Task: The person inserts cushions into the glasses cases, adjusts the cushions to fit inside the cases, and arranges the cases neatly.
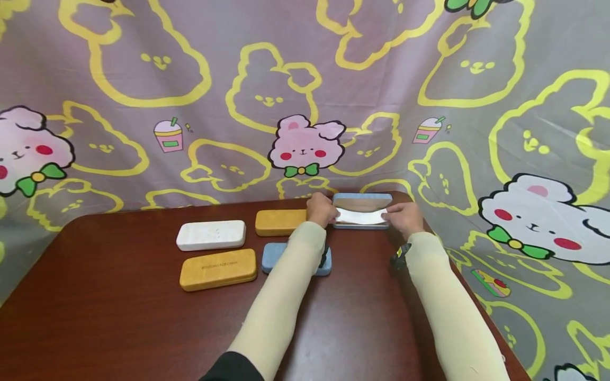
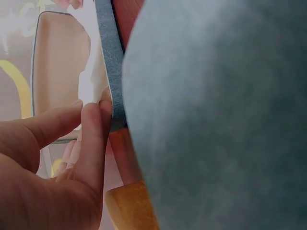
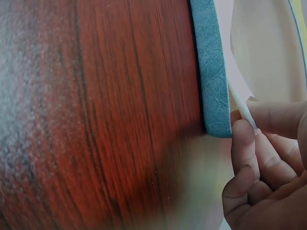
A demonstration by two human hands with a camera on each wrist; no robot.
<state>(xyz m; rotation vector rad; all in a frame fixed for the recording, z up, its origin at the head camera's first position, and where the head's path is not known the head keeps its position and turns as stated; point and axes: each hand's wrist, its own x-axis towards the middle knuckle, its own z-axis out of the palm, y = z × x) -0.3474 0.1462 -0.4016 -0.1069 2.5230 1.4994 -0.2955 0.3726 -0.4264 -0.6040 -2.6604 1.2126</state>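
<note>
An open blue glasses case (image 1: 362, 196) lies at the far right of the table, its lid raised to show a tan lining. Across it stretches a white strip of cloth or paper (image 1: 361, 217), sagging slightly in the middle. My left hand (image 1: 321, 209) pinches the strip's left end between thumb and fingers, close to the case's corner. At the other end, my right hand (image 1: 405, 218) pinches the strip beside the case's right edge. In the right wrist view the strip (image 3: 240, 91) runs along the inside of the blue wall (image 3: 213, 72).
Closed cases lie left of the hands: a white one (image 1: 211, 235), a yellow one (image 1: 218, 270) with lettering, another yellow one (image 1: 280, 222) and a blue one (image 1: 275, 256) partly behind the left forearm. A patterned curtain (image 1: 219, 106) hangs behind the brown table (image 1: 119, 317).
</note>
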